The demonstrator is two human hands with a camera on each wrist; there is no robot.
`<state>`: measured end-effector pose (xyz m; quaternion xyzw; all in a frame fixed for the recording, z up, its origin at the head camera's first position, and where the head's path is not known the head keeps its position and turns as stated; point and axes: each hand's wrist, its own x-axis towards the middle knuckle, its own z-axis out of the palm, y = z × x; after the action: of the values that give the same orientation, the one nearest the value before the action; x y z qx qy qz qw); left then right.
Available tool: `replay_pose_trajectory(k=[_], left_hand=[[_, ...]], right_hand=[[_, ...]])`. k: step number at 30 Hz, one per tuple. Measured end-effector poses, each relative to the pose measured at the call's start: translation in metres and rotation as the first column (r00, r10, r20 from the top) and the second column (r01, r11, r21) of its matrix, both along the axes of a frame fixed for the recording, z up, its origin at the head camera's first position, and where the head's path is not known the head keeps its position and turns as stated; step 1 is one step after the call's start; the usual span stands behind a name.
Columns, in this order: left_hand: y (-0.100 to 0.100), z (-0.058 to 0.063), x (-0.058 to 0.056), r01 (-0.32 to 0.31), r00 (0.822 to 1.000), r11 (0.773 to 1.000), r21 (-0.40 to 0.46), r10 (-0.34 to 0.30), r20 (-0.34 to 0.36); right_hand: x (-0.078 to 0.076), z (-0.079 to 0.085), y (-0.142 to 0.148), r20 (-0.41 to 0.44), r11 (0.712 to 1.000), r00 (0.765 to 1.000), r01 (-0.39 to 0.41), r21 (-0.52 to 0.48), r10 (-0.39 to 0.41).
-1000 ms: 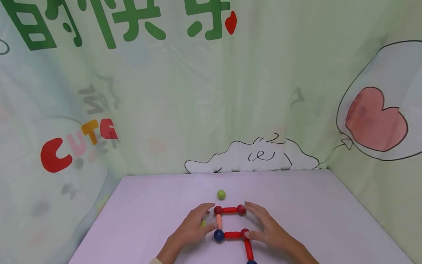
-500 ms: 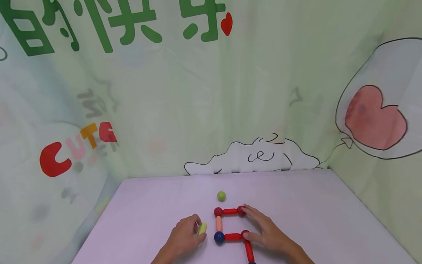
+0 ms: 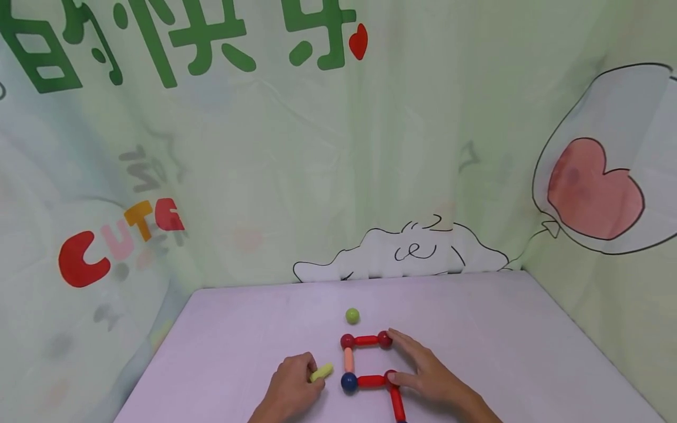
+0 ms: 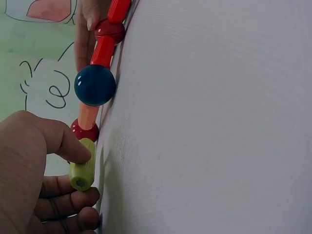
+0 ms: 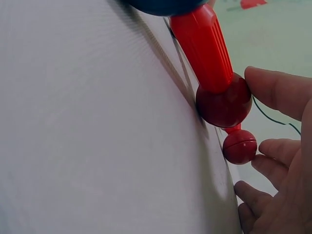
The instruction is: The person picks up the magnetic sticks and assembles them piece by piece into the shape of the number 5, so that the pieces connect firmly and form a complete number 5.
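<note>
My left hand pinches a yellow-green magnetic rod between thumb and fingers, left of a flat figure of magnetic rods and balls. In the left wrist view the rod's metal end shows. The figure has a blue ball, a salmon rod, a far-left red ball and red rods. My right hand spreads along its right side. The thumb touches the near red ball; the fingertips are at the far red ball.
A loose green ball lies behind the figure on the pale table. Another red rod runs from the near red ball toward the front, its end cut off by the frame. A printed curtain hangs behind.
My left hand has drawn away from the figure's left side and taken hold of the yellow-green rod, which has turned in the fingers. The right hand stays at the red balls.
</note>
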<state>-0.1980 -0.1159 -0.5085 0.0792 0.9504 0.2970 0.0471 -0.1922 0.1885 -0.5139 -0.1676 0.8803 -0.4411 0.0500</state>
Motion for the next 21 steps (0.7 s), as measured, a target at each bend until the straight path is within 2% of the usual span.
replay_pose_trajectory(k=[6, 11, 18, 21], left_hand=[[-0.007, -0.003, 0.005, -0.008, 1.000, 0.987, 0.162, 0.004, 0.028], [-0.011, -0.002, 0.014, 0.026, 0.998, 0.946, 0.322, -0.042, 0.041], [-0.010, 0.009, 0.030, 0.061, 0.992, 0.901, 0.430, -0.103, 0.074], [-0.007, 0.016, 0.039, 0.081, 0.987, 0.872, 0.484, -0.139, 0.085]], right_hand=[[0.000, 0.000, 0.000, 0.007, 1.000, 1.000, 0.008, -0.008, -0.008], [-0.001, -0.001, 0.000, 0.005, 1.000, 1.000, 0.003, -0.018, -0.002], [-0.002, 0.000, -0.001, 0.028, 1.000, 0.999, 0.016, -0.019, -0.015], [-0.002, 0.001, -0.001, 0.030, 1.000, 0.999, 0.016, -0.008, -0.016]])
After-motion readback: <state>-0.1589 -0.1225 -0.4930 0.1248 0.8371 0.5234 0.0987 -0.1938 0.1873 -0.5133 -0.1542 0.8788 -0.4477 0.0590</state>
